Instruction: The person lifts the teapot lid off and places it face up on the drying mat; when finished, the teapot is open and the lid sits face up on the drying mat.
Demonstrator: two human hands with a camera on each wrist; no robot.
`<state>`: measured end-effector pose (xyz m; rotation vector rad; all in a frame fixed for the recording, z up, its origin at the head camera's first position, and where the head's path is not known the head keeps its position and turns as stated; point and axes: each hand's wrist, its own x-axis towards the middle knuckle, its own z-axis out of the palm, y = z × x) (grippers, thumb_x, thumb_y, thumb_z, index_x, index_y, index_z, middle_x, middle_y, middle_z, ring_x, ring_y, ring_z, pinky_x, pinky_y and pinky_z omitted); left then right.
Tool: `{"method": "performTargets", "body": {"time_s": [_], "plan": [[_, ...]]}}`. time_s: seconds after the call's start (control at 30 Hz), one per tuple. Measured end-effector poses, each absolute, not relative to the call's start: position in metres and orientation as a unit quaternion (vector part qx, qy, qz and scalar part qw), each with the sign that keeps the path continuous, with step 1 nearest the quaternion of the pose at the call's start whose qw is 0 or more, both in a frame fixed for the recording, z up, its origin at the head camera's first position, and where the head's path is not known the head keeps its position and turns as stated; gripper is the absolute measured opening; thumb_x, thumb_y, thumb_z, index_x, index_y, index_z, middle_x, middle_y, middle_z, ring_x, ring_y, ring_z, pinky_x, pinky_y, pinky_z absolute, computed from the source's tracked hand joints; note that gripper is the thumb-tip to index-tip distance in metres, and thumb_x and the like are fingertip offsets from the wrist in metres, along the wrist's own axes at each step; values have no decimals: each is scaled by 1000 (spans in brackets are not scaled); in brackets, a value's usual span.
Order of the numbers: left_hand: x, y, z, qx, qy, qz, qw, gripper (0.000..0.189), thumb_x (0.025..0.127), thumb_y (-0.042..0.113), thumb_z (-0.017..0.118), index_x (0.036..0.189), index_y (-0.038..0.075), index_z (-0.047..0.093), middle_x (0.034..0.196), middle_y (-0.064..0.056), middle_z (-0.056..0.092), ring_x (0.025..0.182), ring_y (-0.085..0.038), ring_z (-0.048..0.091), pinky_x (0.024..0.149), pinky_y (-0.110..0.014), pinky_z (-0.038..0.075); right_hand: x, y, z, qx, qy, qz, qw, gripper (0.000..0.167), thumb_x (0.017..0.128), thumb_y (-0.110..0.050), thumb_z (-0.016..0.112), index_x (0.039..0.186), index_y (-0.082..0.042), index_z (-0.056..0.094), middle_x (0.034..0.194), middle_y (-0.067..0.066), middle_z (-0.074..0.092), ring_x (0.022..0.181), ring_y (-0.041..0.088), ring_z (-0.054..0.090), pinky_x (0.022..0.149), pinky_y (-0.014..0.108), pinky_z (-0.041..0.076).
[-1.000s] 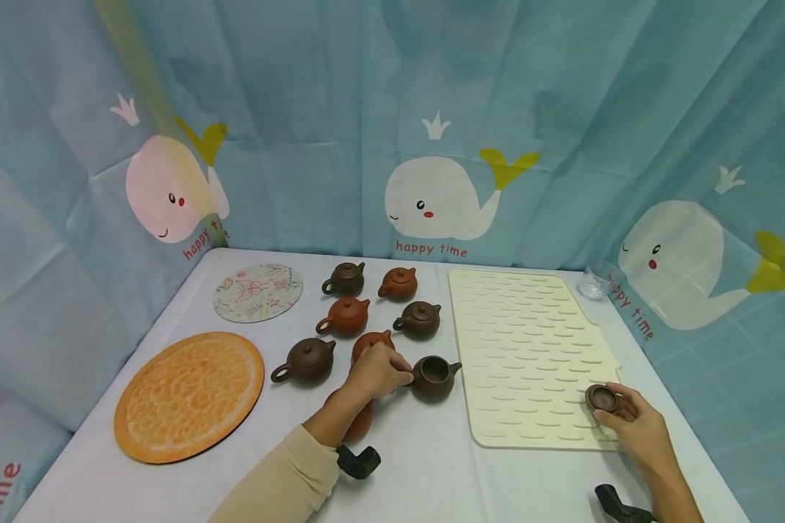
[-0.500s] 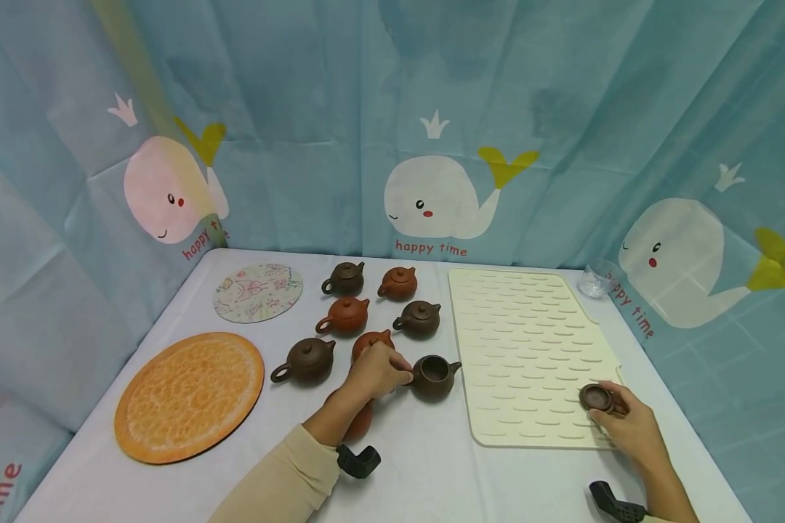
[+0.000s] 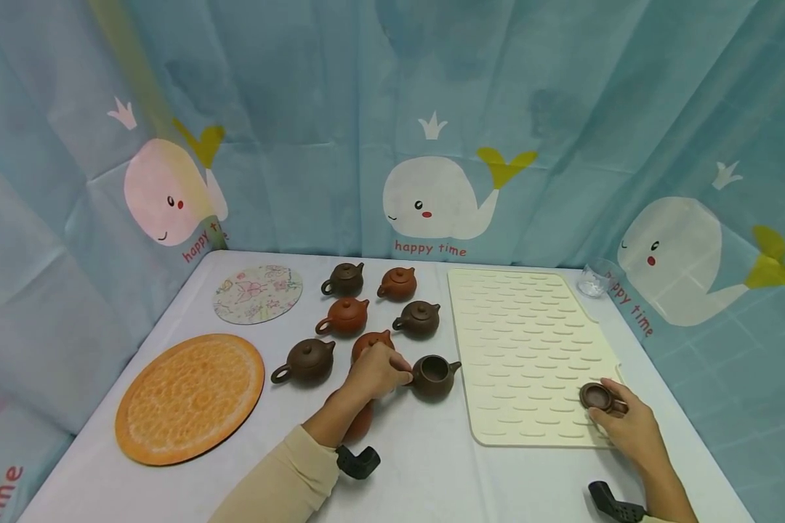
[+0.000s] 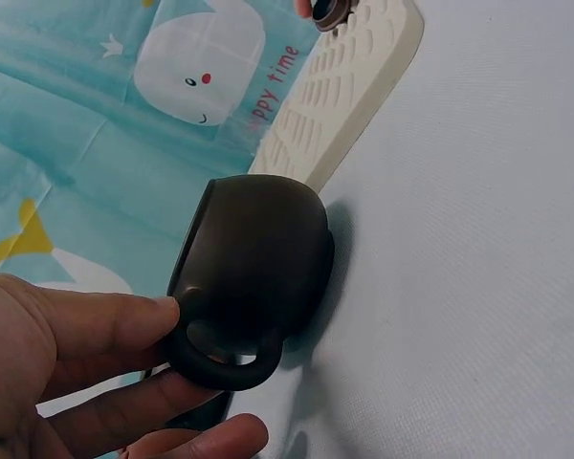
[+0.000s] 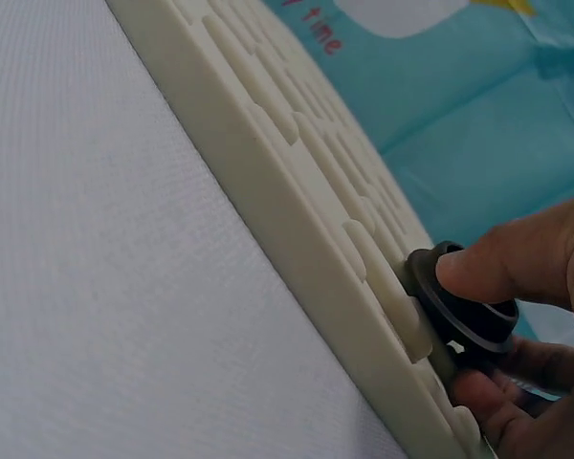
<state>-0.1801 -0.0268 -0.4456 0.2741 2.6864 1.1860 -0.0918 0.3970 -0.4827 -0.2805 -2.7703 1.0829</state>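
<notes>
A dark brown teapot (image 3: 433, 379), lidless with its mouth showing, stands upright on the white tablecloth. My left hand (image 3: 378, 372) pinches its loop handle (image 4: 231, 371) between thumb and fingers. Far to the right, my right hand (image 3: 633, 421) holds a dark brown teapot lid (image 3: 595, 396) by the edge, hollow side up, at the mat's front right corner. In the right wrist view the thumb lies on the lid's rim (image 5: 464, 306); the lid is at the mat's surface, though I cannot tell whether it bears on it. Fingers partly hide its far side.
Several lidded teapots, dark brown and reddish, stand nearby, including a brown one (image 3: 309, 362). Two reddish ones are partly behind my left hand and arm. A cream ridged mat (image 3: 530, 349), orange round mat (image 3: 190, 399), patterned round mat (image 3: 258, 293) and clear glass (image 3: 594, 279) surround them.
My right hand has shifted slightly left with the lid, mostly in the first half second. My left hand and the lidless teapot have stayed in place.
</notes>
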Motion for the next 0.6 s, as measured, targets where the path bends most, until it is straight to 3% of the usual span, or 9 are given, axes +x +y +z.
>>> {"method": "performTargets", "body": {"time_s": [0.1, 0.2, 0.27, 0.33, 0.43, 0.6], "plan": [[-179, -28, -443, 90, 906, 403, 95, 8, 80, 18, 79, 87, 16, 78, 85, 7, 67, 102, -24, 59, 89, -45, 45, -90, 397, -479, -93, -927, 356, 70, 65, 87, -9, 71, 140, 10, 38, 123, 32, 47, 106, 47, 52, 67, 15, 44], [-179, -29, -440, 85, 905, 405, 99, 13, 80, 20, 79, 91, 14, 78, 87, 5, 67, 102, -25, 58, 88, -45, 46, -87, 398, -473, -93, -931, 348, 60, 67, 89, -18, 70, 141, 8, 36, 125, 32, 43, 109, 50, 47, 76, 37, 49], [-179, -31, -437, 80, 904, 408, 104, 15, 81, 21, 79, 93, 14, 78, 88, 5, 66, 100, -24, 57, 84, -44, 47, -86, 398, -468, -93, -933, 343, 61, 67, 91, -22, 69, 142, 7, 36, 127, 33, 41, 111, 50, 44, 78, 54, 45], [-179, -34, -434, 82, 902, 412, 100, 17, 81, 21, 78, 95, 13, 78, 89, 5, 66, 96, -22, 57, 81, -41, 48, -86, 396, -464, -92, -931, 345, 72, 67, 91, -23, 68, 142, 8, 36, 128, 35, 39, 111, 52, 41, 80, 61, 40], [-179, -39, -429, 85, 897, 423, 93, 18, 82, 22, 78, 97, 13, 77, 94, 3, 65, 91, -19, 57, 75, -37, 49, -85, 393, -458, -84, -928, 350, 97, 66, 91, -20, 69, 141, 8, 37, 128, 34, 40, 111, 49, 41, 81, 58, 38], [-173, -47, -417, 86, 888, 445, 77, 16, 83, 23, 76, 98, 17, 77, 96, 3, 67, 93, -17, 60, 76, -37, 50, -79, 385, -448, -58, -921, 363, 127, 65, 90, -19, 71, 141, 6, 40, 129, 29, 44, 109, 37, 42, 80, 35, 38]]}}
